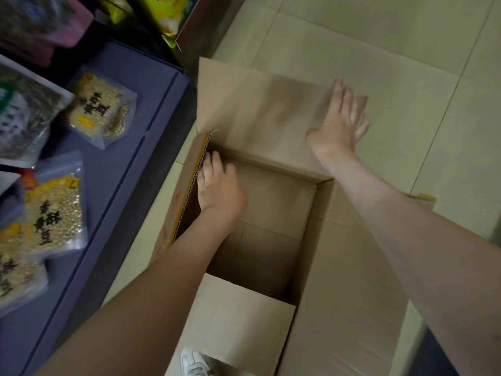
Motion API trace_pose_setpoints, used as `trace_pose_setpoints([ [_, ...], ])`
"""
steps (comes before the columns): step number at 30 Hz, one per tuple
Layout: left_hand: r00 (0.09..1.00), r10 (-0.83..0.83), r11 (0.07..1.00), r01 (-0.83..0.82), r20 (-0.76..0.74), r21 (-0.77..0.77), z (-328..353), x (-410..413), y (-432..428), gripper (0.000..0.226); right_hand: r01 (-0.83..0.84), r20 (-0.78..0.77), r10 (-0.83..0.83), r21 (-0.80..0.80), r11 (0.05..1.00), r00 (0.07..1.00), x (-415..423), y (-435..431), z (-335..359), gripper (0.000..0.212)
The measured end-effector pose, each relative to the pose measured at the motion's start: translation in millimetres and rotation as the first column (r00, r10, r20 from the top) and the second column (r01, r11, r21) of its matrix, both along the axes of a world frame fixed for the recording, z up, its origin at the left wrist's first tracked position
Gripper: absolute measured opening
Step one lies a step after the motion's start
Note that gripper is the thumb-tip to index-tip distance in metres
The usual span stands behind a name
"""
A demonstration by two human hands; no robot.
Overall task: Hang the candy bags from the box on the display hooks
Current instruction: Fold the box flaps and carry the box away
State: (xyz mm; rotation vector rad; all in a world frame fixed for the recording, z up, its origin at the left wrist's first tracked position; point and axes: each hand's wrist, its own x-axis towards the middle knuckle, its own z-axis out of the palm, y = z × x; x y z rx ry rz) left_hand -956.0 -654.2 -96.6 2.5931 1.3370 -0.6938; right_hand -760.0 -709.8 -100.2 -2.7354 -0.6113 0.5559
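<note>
A brown cardboard box (pixel 339 280) stands open on the tiled floor, its flaps spread outward. Only bare cardboard shows inside; no candy bags are visible in it. My left hand (pixel 217 185) reaches inside along the left wall, fingers near the corrugated edge of the left flap; what the fingers do is blurred. My right hand (pixel 340 118) lies flat with straight fingers on the far flap (pixel 257 109), pressing it outward. No display hooks are in view.
A blue shelf (pixel 113 169) runs along the left, carrying clear bags of yellow beans (pixel 100 109) and other packets. More packaged goods (pixel 168 14) stand at the top. A white shoe (pixel 193 362) shows beside the near flap. Pale floor tiles (pixel 406 36) spread to the right.
</note>
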Motion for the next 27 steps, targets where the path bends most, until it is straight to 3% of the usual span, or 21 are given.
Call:
trace_pose_setpoints([
  [3, 0.991, 0.065, 0.998, -0.065, 0.117, -0.005, 18, -3, 18, 0.048, -0.179, -0.045, 0.174, -0.182, 0.967, 0.984, 16, 27, 11, 0.087],
  [8, 0.982, 0.128, 0.990, -0.135, 0.142, 0.047, 36, -20, 55, 0.054, -0.144, 0.036, 0.156, -0.225, 0.964, 0.987, 28, 47, 20, 0.080],
  [11, 0.980, 0.158, 0.985, -0.164, 0.123, 0.047, 42, -21, 72, 0.052, -0.232, -0.033, 0.233, -0.307, 0.923, 0.972, 35, 58, 23, 0.075],
  [14, 0.978, 0.164, 0.985, -0.170, 0.132, 0.031, 45, -17, 87, 0.049, -0.295, -0.094, 0.281, -0.378, 0.877, 0.955, 33, 71, 31, 0.052],
  [17, 0.963, 0.194, 0.980, -0.198, 0.186, 0.003, 48, -16, 99, 0.052, -0.394, -0.044, 0.411, -0.392, 0.831, 0.911, 9, 71, 42, 0.030],
  [20, 0.943, 0.206, 0.977, -0.215, 0.262, 0.008, 53, -30, 106, 0.051, -0.478, 0.036, 0.511, -0.303, 0.825, 0.859, -38, 50, 48, 0.025],
  [23, 0.958, 0.123, 0.971, -0.171, 0.257, 0.170, 51, -53, 99, 0.045, -0.507, 0.067, 0.542, -0.272, 0.818, 0.838, -90, 17, 47, 0.029],
  [25, 0.956, 0.145, 0.948, -0.207, 0.255, 0.240, 47, -70, 84, 0.047, -0.515, 0.012, 0.534, -0.246, 0.821, 0.845, -120, -1, 41, 0.036],
  [27, 0.938, 0.227, 0.947, -0.275, 0.262, 0.166, 42, -89, 67, 0.060, -0.532, -0.097, 0.526, -0.257, 0.807, 0.845, -145, -15, 28, 0.047],
])
